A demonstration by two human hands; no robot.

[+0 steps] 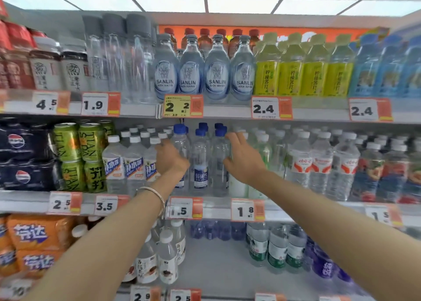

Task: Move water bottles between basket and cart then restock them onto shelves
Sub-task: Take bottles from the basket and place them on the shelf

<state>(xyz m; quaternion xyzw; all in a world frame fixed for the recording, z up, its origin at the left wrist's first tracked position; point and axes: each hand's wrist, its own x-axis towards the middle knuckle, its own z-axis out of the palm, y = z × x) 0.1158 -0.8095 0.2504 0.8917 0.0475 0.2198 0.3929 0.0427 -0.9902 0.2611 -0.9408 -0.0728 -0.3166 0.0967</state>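
Note:
Clear water bottles with blue caps (200, 159) stand in a short row on the middle shelf (216, 201), above the 1.5 price tag. My left hand (169, 158) is curled round the leftmost blue-capped bottle (181, 141) at its waist. My right hand (242, 157) lies with spread, straight fingers against the side of the rightmost blue-capped bottle (219, 161). Both arms reach forward from the bottom of the view. No basket or cart is in view.
White-capped bottles (134, 161) crowd the left of the blue-capped row, and more white-capped ones (319, 161) its right. Sanlin soda water (191, 73) stands on the shelf above. The lower shelf (216, 255) has bare floor between bottle groups.

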